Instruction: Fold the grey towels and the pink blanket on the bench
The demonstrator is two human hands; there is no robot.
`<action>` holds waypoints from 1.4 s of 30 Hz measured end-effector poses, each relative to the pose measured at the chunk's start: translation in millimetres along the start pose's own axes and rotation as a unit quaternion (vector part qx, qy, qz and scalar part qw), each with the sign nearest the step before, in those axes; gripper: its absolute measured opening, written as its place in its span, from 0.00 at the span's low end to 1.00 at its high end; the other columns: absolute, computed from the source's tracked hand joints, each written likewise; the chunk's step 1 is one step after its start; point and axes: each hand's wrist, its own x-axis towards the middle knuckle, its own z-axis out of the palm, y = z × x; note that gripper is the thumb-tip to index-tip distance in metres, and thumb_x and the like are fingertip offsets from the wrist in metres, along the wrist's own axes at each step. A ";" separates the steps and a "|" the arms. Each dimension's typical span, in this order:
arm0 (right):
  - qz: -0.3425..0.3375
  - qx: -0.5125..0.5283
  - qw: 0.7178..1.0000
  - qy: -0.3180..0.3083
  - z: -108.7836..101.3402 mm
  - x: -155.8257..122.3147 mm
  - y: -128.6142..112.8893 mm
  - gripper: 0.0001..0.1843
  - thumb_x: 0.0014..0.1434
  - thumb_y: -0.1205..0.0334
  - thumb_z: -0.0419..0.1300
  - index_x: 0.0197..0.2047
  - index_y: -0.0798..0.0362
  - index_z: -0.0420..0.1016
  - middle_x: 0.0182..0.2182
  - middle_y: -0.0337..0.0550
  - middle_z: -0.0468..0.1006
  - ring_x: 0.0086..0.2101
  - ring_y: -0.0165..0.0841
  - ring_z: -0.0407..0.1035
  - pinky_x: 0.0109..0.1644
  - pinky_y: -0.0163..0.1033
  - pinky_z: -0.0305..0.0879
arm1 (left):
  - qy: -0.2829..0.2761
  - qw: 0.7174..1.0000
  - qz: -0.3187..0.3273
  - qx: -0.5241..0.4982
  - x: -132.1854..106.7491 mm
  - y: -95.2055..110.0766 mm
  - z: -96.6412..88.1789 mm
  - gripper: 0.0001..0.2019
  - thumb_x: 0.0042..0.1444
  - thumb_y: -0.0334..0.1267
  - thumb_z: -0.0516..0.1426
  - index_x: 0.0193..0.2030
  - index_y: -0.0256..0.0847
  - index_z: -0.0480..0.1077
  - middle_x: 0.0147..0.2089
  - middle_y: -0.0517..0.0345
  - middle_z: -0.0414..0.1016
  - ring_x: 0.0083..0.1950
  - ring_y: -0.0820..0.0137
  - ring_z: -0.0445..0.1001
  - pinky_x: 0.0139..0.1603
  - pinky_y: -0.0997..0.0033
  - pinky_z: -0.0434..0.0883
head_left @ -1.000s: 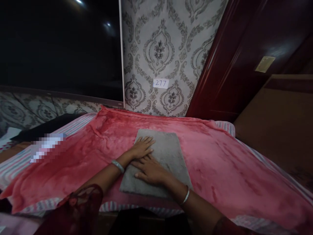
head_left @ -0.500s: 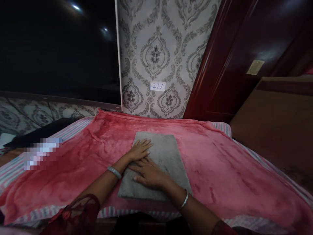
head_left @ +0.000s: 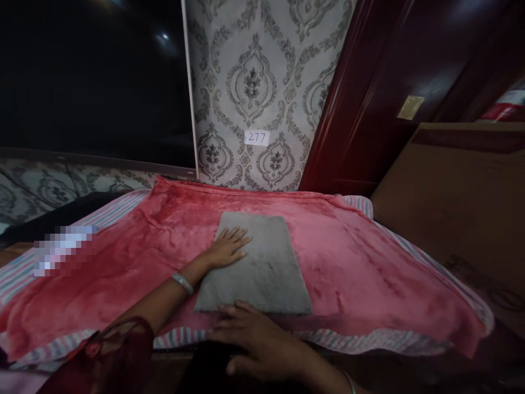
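Observation:
A grey plush rectangular cloth lies flat on a pink-red fleece blanket. My left hand rests palm down on the cloth's left part, fingers spread. By the near edge of the cloth is my right hand, fingers stretched out and partly blurred, holding nothing. Its fingertips overlap the cloth's front edge in view; whether they touch it I cannot tell.
Striped fabric shows beneath the blanket's edges. A big dark screen stands at the back left, a patterned wall with a paper label behind. On the right are a dark red door and a brown cardboard box.
My right hand has come back toward me, off the middle of the cloth to its near edge. My left hand stays on the cloth. The camera view has shifted slightly.

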 end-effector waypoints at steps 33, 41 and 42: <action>0.136 0.129 0.759 0.623 -104.7 -61.0 163.5 0.34 0.62 0.36 0.52 0.59 0.51 0.73 0.56 0.54 0.77 0.53 0.43 0.72 0.55 0.52 0.70 | -0.012 0.996 0.071 0.055 115.2 82.8 13.5 0.28 0.69 0.52 0.43 0.73 0.51 0.54 0.77 0.52 0.50 0.77 0.51 0.45 0.73 0.34 0.43; 0.136 0.116 0.858 0.482 -119.0 -30.8 197.1 0.52 0.57 0.20 0.40 0.62 0.53 0.73 0.61 0.54 0.72 0.63 0.45 0.63 0.71 0.56 0.52 | -0.095 0.984 0.148 0.027 76.9 115.8 9.8 0.33 0.66 0.57 0.46 0.75 0.50 0.50 0.78 0.46 0.44 0.78 0.46 0.41 0.71 0.29 0.44; 0.140 0.106 0.860 0.480 -117.9 -31.8 198.5 0.52 0.57 0.20 0.40 0.61 0.52 0.75 0.61 0.53 0.73 0.63 0.45 0.63 0.71 0.56 0.51 | -0.101 0.979 0.178 0.012 63.2 123.8 10.6 0.34 0.66 0.58 0.47 0.75 0.50 0.50 0.78 0.45 0.45 0.78 0.46 0.42 0.71 0.29 0.44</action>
